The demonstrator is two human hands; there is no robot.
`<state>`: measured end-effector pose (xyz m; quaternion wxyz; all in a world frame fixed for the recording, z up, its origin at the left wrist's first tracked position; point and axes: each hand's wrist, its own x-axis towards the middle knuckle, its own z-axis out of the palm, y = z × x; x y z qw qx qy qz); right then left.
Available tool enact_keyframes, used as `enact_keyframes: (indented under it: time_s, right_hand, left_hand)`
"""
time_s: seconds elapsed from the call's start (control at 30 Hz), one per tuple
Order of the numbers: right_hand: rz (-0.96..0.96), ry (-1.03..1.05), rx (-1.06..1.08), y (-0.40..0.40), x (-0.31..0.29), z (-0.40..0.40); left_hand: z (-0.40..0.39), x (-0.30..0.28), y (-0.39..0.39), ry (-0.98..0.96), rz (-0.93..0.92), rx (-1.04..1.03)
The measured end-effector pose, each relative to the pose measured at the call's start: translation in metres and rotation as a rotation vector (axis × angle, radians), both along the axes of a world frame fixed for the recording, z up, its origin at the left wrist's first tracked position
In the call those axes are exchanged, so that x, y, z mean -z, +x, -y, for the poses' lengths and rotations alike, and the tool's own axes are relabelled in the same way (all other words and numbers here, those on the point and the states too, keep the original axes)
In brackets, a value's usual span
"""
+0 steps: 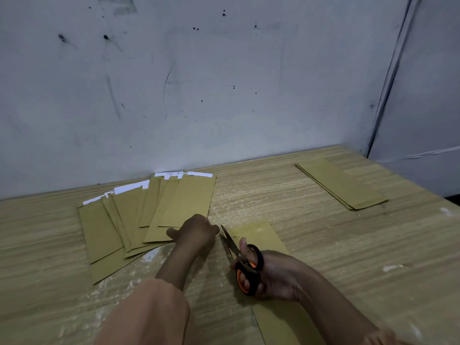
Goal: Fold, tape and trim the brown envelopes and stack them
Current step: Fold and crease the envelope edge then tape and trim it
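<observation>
A brown envelope point(258, 234) lies on the wooden table point(323, 240) in front of me, partly under my right forearm. My right hand point(276, 275) grips black-and-orange scissors point(245, 262), whose parted blades point at the envelope's left end. My left hand point(195, 231) is closed just left of the blade tips, at the envelope's edge; what it pinches is hidden. Several brown envelopes point(139, 217) with white strips at their far ends lie fanned out to the left. A neat stack of brown envelopes point(341, 184) lies at the far right.
A grey scuffed wall point(199, 95) rises right behind the table. The table's right edge point(438, 195) runs close to the far stack. Small white scraps point(392, 268) lie on the wood at the right.
</observation>
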<state>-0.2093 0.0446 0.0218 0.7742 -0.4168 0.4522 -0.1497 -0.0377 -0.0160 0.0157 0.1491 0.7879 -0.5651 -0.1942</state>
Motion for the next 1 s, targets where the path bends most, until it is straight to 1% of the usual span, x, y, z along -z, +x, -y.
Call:
enact_keyframes:
  time_s: [0.37, 0.53, 0.83, 1.0]
  right_hand:
    - [0.016, 0.014, 0.048, 0.0018, 0.0043, -0.0006]
    - [0.025, 0.02, 0.057, 0.002, 0.0045, -0.0012]
    - [-0.023, -0.06, 0.103, 0.0053, 0.0094, -0.0017]
    - [-0.02, -0.042, 0.102, 0.0057, 0.0079, -0.0021]
  left_hand:
    - [0.0017, 0.0027, 0.0026, 0.016, 0.04, -0.018]
    - [-0.0025, -0.0033, -0.0007, 0.022, 0.114, -0.047]
    - [-0.0056, -0.0048, -0.0016, 0.032, 0.138, -0.044]
    - [-0.0063, -0.0054, -0.0023, 0.036, 0.172, -0.031]
